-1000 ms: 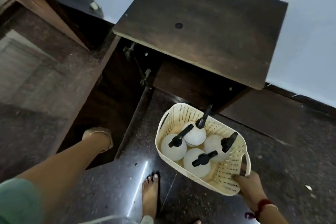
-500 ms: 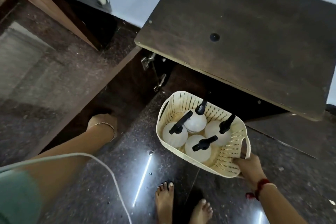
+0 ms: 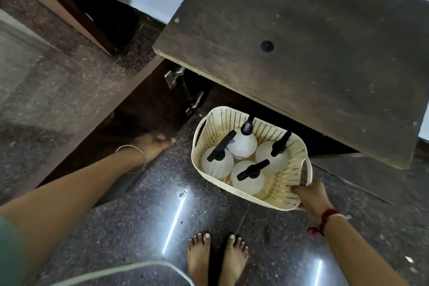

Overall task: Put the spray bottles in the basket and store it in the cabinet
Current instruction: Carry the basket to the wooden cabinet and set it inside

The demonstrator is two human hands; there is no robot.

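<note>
Lowered toward the open cabinet (image 3: 162, 104), the basket (image 3: 287, 190) of four spray bottles (image 3: 247, 176) hangs at 4 o'clock, right hand (image 3: 311, 197) fingers clamped on its rim, left hand (image 3: 155, 146) blurred, fingers unreadable.

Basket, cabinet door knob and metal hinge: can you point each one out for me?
basket (image 3: 287, 165): head view, on its perforated right wall.
cabinet door knob (image 3: 267, 46): head view, on the round black knob's centre.
metal hinge (image 3: 172, 77): head view, on the upper silver hinge plate.

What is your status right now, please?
Right hand gripping basket, four bottles inside. Left hand at cabinet edge. Open door overhead.
</note>
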